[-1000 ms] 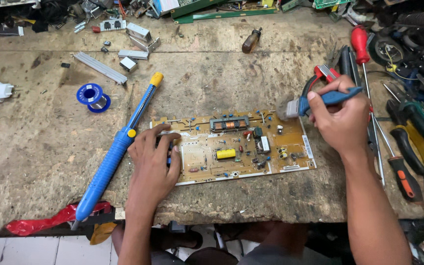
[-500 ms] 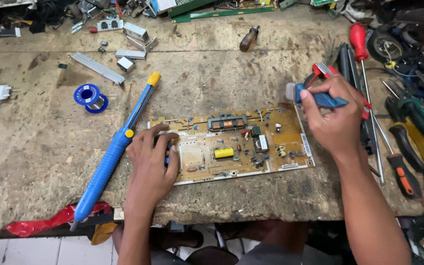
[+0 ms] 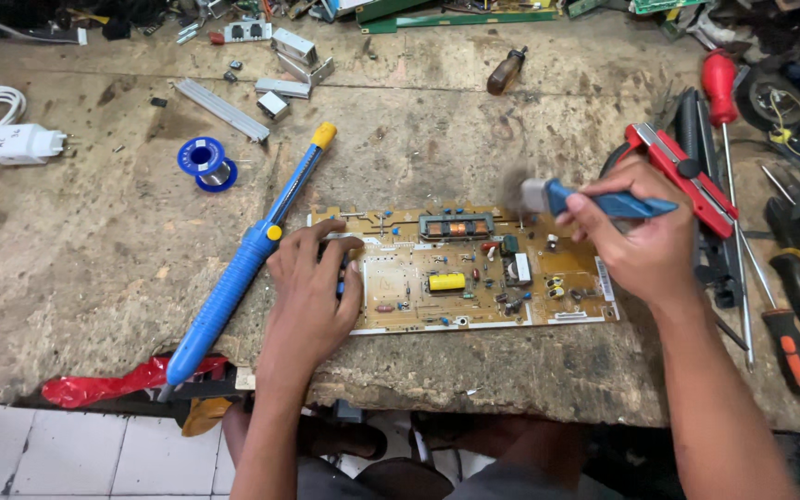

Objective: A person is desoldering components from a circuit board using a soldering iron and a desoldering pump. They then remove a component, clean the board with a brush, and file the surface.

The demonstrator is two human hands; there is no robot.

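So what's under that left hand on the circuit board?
The left hand presses flat on the left end of the circuit board, which lies on the worn workbench. Components show to the hand's right; whatever sits beneath the palm is hidden.

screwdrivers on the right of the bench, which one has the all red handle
The red-handled screwdriver at the far right, its shaft pointing toward the person. The screwdriver nearer the bench edge has a black and orange handle instead.

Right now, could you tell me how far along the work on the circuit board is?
Done: circuit board lies flat on the workbench. In hand: left hand pins its end; right hand holds a blue brush over its top edge. Left: desoldering pump lies untouched.
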